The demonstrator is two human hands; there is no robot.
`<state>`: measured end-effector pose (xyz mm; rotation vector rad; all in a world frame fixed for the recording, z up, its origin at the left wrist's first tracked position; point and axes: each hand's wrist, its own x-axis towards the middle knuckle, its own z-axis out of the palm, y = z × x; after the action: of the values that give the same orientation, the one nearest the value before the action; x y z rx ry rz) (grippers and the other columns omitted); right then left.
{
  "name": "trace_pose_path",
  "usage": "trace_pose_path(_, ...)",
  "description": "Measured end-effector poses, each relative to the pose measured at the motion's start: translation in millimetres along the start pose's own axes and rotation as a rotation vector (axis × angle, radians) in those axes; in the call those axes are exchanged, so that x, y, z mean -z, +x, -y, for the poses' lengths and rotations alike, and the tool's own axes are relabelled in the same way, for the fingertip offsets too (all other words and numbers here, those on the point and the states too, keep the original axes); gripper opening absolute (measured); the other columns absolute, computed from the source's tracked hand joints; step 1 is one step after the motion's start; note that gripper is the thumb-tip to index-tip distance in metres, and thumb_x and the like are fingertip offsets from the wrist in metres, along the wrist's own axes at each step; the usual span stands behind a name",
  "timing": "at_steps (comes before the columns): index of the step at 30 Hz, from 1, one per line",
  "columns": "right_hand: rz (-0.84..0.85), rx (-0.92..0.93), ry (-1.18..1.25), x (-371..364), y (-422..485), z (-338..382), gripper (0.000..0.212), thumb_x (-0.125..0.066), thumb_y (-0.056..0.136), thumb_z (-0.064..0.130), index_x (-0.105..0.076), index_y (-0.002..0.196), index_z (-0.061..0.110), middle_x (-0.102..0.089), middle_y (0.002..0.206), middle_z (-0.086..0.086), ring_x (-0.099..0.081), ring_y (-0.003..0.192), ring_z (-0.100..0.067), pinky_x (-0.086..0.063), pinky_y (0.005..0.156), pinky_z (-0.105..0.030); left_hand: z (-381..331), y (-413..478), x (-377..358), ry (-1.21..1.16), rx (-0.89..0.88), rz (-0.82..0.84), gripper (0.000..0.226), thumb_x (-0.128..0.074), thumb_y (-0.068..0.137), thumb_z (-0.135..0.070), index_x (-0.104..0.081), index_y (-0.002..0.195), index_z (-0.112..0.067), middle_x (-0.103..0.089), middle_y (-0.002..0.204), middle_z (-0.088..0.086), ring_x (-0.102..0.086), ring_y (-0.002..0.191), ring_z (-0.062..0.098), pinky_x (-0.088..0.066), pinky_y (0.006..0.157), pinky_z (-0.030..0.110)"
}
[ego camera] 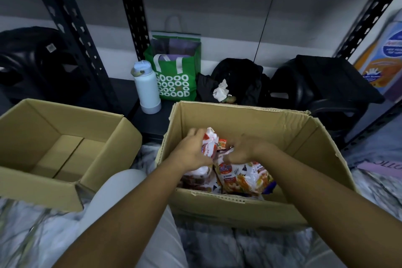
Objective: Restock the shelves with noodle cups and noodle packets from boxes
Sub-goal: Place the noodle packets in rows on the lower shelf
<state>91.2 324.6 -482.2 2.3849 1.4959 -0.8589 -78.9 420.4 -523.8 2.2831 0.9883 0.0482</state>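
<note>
Noodle packets [217, 185] lie heaped in the near half of the cardboard box [239, 119] on the floor. The left hand [191, 150] grips a white packet [210, 144], lifted upright above the heap. The right hand [245, 150] curls over the top edge of an orange-printed packet [245, 177] and pinches it. A second box [28, 119] sits just left. Behind, on the shelf's bottom board [152, 119], stand a white bottle [146, 89] and a green bag [176, 80], beside black bags [239, 78].
</note>
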Motion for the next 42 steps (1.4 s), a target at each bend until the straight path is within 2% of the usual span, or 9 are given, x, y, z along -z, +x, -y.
trace_pose_path(6, 0.032, -0.074, -0.235, -22.6, 16.6, -5.8, 0.101, -0.063, 0.072, 0.083, -0.026, 0.156, 0.041, -0.033, 0.161, -0.005, -0.041, 0.14, -0.036, -0.025, 0.114, -0.068, 0.8, 0.8, -5.2, 0.106, 0.008, 0.014, 0.077, -0.063, 0.094, -0.039, -0.028, 0.161, -0.029, -0.023, 0.168, 0.005, -0.038, 0.145, 0.034, -0.036, 0.117, 0.04)
trace_pose_path(9, 0.052, -0.024, -0.003, -35.0, 19.1, -11.3, 0.099, -0.071, 0.078, 0.069, -0.022, 0.158, 0.039, -0.033, 0.161, -0.008, -0.046, 0.136, -0.033, -0.044, 0.109, -0.05, 2.9, -0.8, -7.4, 0.094, 0.128, 0.073, 0.085, -0.065, 0.092, -0.054, -0.016, 0.161, -0.045, 0.001, 0.169, 0.014, -0.045, 0.138, 0.043, -0.043, 0.11, 0.039)
trace_pose_path(15, -0.141, 0.073, 0.209, -33.8, 6.5, -33.1, 0.069, -0.076, 0.082, 0.052, -0.047, 0.144, 0.043, -0.063, 0.124, 0.003, -0.065, 0.098, -0.015, -0.055, 0.09, -0.034, 3.9, 1.6, -1.0, 0.031, 0.134, 0.061, 0.087, -0.071, 0.09, -0.038, -0.018, 0.16, -0.045, -0.044, 0.14, 0.015, -0.056, 0.12, 0.035, -0.048, 0.096, 0.033)
trace_pose_path(23, -0.285, 0.391, 0.234, -39.1, -32.0, -83.0, 0.068, -0.071, 0.085, 0.053, -0.032, 0.14, 0.053, -0.048, 0.142, 0.019, -0.05, 0.126, -0.009, -0.045, 0.103, -0.049, -6.7, 11.5, 41.4, -0.048, -0.056, 0.094, 0.078, -0.071, 0.081, -0.009, -0.044, 0.145, -0.047, -0.064, 0.12, -0.002, -0.063, 0.095, 0.018, -0.055, 0.076, 0.029)
trace_pose_path(25, -0.222, 0.406, 0.104, -48.0, -28.8, -83.9, 0.074, -0.065, 0.087, 0.055, -0.021, 0.146, 0.055, -0.041, 0.151, 0.012, -0.045, 0.134, -0.015, -0.041, 0.106, -0.053, -14.3, 15.4, 47.5, 0.129, -0.116, 0.252, 0.081, -0.067, 0.087, -0.008, -0.037, 0.153, -0.045, -0.059, 0.128, -0.003, -0.059, 0.098, 0.017, -0.05, 0.073, 0.025)
trace_pose_path(30, -0.19, 0.397, -0.159, -49.4, -15.1, -80.7, 0.086, -0.05, 0.092, 0.07, 0.014, 0.15, 0.061, -0.029, 0.161, 0.0, -0.04, 0.141, -0.027, -0.034, 0.107, -0.052, -17.1, 17.1, 18.4, 0.395, -0.036, 0.415, 0.112, -0.066, 0.087, -0.016, 0.012, 0.152, -0.063, 0.001, 0.172, -0.002, -0.027, 0.15, 0.042, -0.039, 0.116, 0.052)
trace_pose_path(34, -0.207, 0.474, -0.262, -46.8, -7.6, -80.4, 0.076, -0.043, 0.094, 0.075, 0.002, 0.153, 0.06, -0.041, 0.139, -0.002, -0.048, 0.124, -0.023, -0.029, 0.107, -0.051, -14.1, 19.7, 4.1, 0.436, -0.023, 0.37, 0.105, -0.064, 0.09, -0.036, 0.019, 0.14, -0.075, 0.027, 0.169, -0.006, -0.006, 0.155, 0.046, -0.019, 0.118, 0.069)
trace_pose_path(37, -0.17, 0.527, -0.269, -54.7, 4.4, -81.6, 0.071, -0.045, 0.095, 0.073, -0.01, 0.154, 0.056, -0.035, 0.142, -0.005, -0.042, 0.129, -0.023, -0.026, 0.118, -0.054, -8.9, 29.2, -2.0, 0.526, -0.061, 0.381, 0.102, -0.065, 0.09, -0.039, 0.016, 0.142, -0.075, 0.029, 0.168, -0.005, -0.001, 0.154, 0.045, -0.019, 0.114, 0.073)
trace_pose_path(42, -0.187, 0.587, -0.25, -63.6, 23.9, -86.2, 0.078, -0.041, 0.09, 0.079, 0.0, 0.153, 0.061, -0.028, 0.16, -0.01, -0.039, 0.14, -0.03, -0.037, 0.112, -0.046, 4.7, 49.6, -7.6, 0.525, -0.148, 0.333, 0.093, -0.067, 0.08, -0.069, -0.001, 0.145, -0.072, 0.006, 0.167, -0.007, -0.04, 0.138, 0.044, -0.041, 0.11, 0.059)
